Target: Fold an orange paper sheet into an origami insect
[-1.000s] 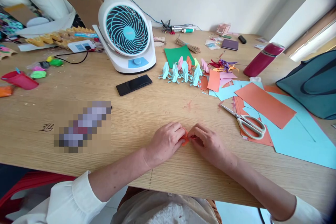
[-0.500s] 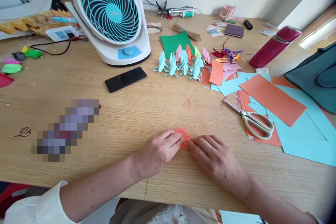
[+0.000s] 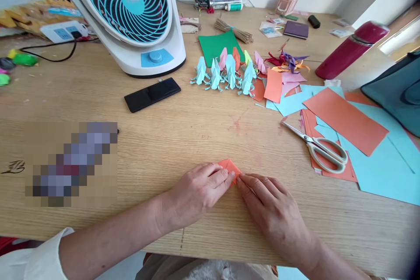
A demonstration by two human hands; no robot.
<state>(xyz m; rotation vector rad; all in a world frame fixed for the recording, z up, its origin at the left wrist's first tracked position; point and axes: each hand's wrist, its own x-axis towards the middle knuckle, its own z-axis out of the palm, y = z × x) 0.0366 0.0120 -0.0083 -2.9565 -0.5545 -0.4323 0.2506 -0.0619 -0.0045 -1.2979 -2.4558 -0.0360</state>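
A small folded piece of orange paper (image 3: pixel 229 165) lies on the wooden table (image 3: pixel 157 140) near its front edge. My left hand (image 3: pixel 201 188) covers its left and lower part, fingers together and pressing it down. At the paper's right corner, my right hand (image 3: pixel 271 205) holds the edge between its closed thumb and fingertips. The underside of the paper and part of its lower edge are hidden by my fingers.
Scissors (image 3: pixel 316 144) rest beside orange and light blue sheets (image 3: pixel 390 170) on the right. Folded light blue figures (image 3: pixel 215 75) stand beyond my hands. A black phone (image 3: pixel 152 95), a fan (image 3: pixel 154 59) and a red flask (image 3: pixel 351 50) are farther back.
My left fingers have slid slightly right over the paper. My right fingertips have shifted a little to the right, at the paper's corner. The camera view has moved slightly.
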